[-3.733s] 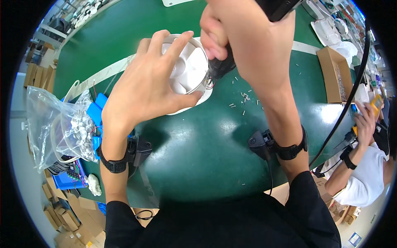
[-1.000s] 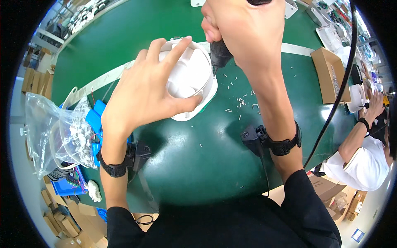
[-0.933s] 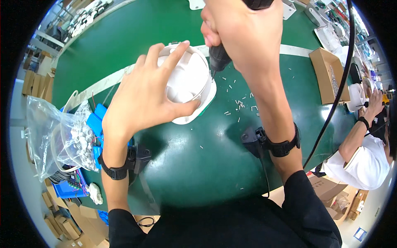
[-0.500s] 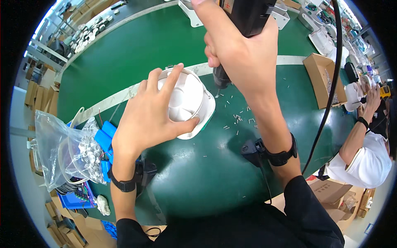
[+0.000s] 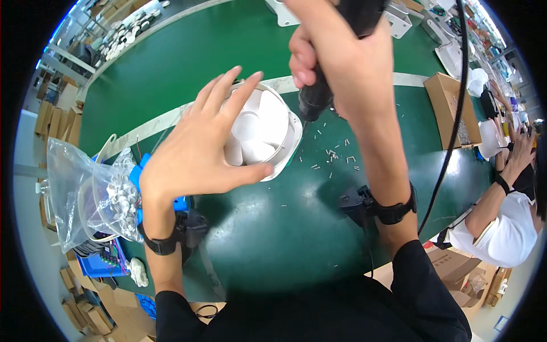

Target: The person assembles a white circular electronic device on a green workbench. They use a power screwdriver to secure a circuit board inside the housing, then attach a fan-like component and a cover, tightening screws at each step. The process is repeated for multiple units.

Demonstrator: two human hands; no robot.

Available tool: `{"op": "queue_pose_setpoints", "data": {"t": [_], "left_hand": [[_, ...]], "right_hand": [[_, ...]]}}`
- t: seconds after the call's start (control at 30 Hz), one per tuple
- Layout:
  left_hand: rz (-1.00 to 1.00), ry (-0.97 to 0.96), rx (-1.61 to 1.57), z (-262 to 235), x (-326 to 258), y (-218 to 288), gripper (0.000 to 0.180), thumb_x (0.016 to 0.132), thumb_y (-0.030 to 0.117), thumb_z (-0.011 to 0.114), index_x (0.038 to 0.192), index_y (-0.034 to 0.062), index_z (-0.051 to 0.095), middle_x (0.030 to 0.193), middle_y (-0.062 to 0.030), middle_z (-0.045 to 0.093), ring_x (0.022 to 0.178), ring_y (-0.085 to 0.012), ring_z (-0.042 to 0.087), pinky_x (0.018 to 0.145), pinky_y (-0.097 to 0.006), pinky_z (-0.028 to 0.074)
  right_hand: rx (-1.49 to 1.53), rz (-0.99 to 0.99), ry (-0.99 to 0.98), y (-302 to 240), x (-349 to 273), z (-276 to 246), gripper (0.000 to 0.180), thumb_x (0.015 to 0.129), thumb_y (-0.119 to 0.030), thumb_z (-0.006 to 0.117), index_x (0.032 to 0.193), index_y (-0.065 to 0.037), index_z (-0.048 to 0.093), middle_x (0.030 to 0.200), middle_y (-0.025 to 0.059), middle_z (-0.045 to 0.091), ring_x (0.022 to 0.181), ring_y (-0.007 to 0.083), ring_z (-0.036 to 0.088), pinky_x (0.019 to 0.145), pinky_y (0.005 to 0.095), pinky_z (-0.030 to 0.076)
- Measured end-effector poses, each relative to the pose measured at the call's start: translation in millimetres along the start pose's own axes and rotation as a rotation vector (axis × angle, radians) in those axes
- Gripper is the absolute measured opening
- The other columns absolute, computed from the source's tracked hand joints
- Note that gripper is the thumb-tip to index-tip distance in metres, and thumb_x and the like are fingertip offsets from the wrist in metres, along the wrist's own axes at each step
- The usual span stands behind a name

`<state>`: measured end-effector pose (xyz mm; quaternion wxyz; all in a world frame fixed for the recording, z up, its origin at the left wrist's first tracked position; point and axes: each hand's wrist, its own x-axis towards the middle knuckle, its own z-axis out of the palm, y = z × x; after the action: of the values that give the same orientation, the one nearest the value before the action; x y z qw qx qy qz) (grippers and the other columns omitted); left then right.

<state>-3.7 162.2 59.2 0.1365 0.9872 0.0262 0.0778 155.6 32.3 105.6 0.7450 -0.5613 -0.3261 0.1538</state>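
Note:
On the green bench lies a round white fan [image 5: 254, 128], its blades inside a squarish white housing. My left hand [image 5: 199, 134] spreads over the fan's left side, fingers stretched past the far rim and thumb across the near edge. Whether its fingertips touch the rim I cannot tell. In my right hand [image 5: 356, 68] is a black power screwdriver [image 5: 317, 97], gripped by its handle and pointing down. The tip is beside the housing's right corner; contact is unclear. Several small loose screws [image 5: 332, 155] are scattered on the bench to the right of the fan.
An open cardboard box [image 5: 450, 111] with small metal parts stands at right, behind a hanging black cable [image 5: 454, 134]. A clear bag of white parts [image 5: 94, 191] and a blue tray [image 5: 102, 263] lie left. White brackets [image 5: 397, 23] sit far. Another person [image 5: 501, 228] works at right.
My left hand's fingers have spread wider and its wrist has shifted left. The screwdriver has risen slightly and its tip is nearer the housing's corner. The view has shifted a little.

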Motion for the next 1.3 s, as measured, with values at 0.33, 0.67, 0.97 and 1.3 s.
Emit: {"op": "queue_pose_setpoints", "data": {"t": [0.33, 0.67, 0.97, 1.3], "left_hand": [[-0.216, 0.023, 0.023, -4.5, -7.9, 5.0, 0.100, 0.075, 0.037, 0.087, 0.157, 0.0049, 0.038, 0.158, -0.0243, 0.038, 0.133, -0.0426, 0.054, 0.108, -0.044, 0.047], [-0.175, -0.071, -0.161, -1.0, -3.6, 1.1, 0.096, 0.079, 0.035, 0.084, 0.155, -0.0021, 0.039, 0.155, -0.0239, 0.042, 0.132, -0.0417, 0.053, 0.108, -0.043, 0.045], [-0.174, -0.066, -0.140, 0.2, -3.7, -0.3, 0.096, 0.079, 0.037, 0.083, 0.154, -0.0040, 0.039, 0.155, -0.0251, 0.042, 0.133, -0.0417, 0.053, 0.109, -0.043, 0.045], [-0.160, -0.048, -0.125, 3.2, -5.7, -2.7, 0.097, 0.080, 0.039, 0.083, 0.155, -0.0042, 0.038, 0.153, -0.0255, 0.043, 0.132, -0.0418, 0.053, 0.108, -0.043, 0.045]], "right_hand": [[0.260, -0.008, -0.129, -10.3, -15.6, 6.2, 0.030, 0.098, -0.020, 0.071, 0.073, -0.007, 0.060, 0.054, -0.0019, 0.052, 0.041, 0.0074, 0.045, 0.041, 0.0254, 0.035], [0.160, -0.153, -0.116, 7.8, -12.9, 13.3, 0.026, 0.095, -0.012, 0.073, 0.074, -0.005, 0.061, 0.066, -0.0063, 0.055, 0.060, 0.0021, 0.048, 0.053, 0.0242, 0.036], [0.159, -0.115, -0.128, 17.3, -8.1, 13.5, 0.024, 0.096, -0.011, 0.072, 0.075, -0.005, 0.061, 0.066, -0.0064, 0.055, 0.060, 0.0022, 0.047, 0.053, 0.0242, 0.035], [0.201, -0.155, -0.106, 12.5, -14.2, 15.8, 0.025, 0.096, -0.012, 0.073, 0.074, -0.006, 0.062, 0.066, -0.0057, 0.056, 0.058, 0.0021, 0.048, 0.051, 0.0236, 0.035]]}}
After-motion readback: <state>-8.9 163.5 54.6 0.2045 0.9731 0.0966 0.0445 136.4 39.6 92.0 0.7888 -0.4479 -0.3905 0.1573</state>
